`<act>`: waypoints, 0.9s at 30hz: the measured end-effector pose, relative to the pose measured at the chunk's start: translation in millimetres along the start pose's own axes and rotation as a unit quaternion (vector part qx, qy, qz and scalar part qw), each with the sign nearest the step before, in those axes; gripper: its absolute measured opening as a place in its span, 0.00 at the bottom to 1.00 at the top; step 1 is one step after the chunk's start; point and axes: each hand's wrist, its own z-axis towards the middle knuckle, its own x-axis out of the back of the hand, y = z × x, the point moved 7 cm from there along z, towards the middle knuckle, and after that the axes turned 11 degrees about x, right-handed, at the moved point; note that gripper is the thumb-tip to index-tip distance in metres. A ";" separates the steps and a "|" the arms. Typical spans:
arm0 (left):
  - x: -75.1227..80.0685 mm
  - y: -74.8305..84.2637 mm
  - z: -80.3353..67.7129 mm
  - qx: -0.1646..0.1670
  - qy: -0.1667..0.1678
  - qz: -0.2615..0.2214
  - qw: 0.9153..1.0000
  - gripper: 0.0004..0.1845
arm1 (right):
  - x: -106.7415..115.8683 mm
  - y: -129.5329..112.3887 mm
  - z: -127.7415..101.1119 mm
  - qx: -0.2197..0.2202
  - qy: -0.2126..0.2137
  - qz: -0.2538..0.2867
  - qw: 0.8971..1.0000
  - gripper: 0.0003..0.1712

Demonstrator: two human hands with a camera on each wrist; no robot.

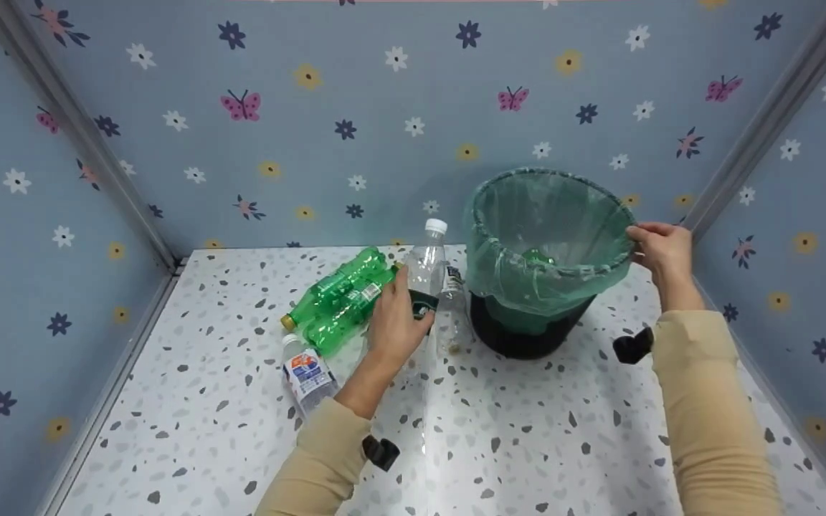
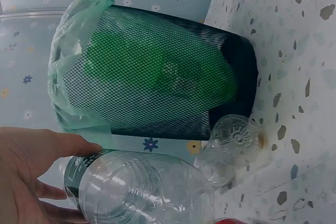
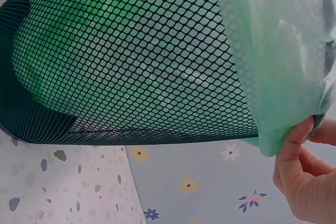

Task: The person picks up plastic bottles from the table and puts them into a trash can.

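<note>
Bin, mesh, green liner, stands right of centre on the table; right hand pinches its rim steady. Left hand curls round upright clear bottle just beside the bin. Step: pick-up; next likely calls for lifting clear over the rim.

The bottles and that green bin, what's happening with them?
A person's left hand grips a clear bottle with a white cap, standing on the speckled table. Their right hand pinches the rim of the black mesh bin, lined with a green bag. Something green already lies inside. Two green bottles and a small labelled bottle lie nearby.
</note>
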 end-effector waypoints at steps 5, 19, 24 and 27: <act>13.3 23.0 10.2 -0.034 0.006 0.011 0.999 0.40 | 0.6 0.4 0.6 0.001 -0.001 0.009 1.000 0.07; 34.9 98.4 36.3 -0.093 -0.007 0.083 0.992 0.39 | -0.2 1.5 1.3 -0.005 0.001 -0.031 1.000 0.18; 30.1 127.4 42.4 -0.121 -0.016 0.147 0.982 0.38 | -0.8 2.8 2.5 -0.002 0.003 -0.045 0.999 0.19; 25.5 144.2 45.3 -0.135 -0.014 0.188 0.973 0.37 | -0.2 3.2 3.0 0.001 0.004 -0.041 0.999 0.19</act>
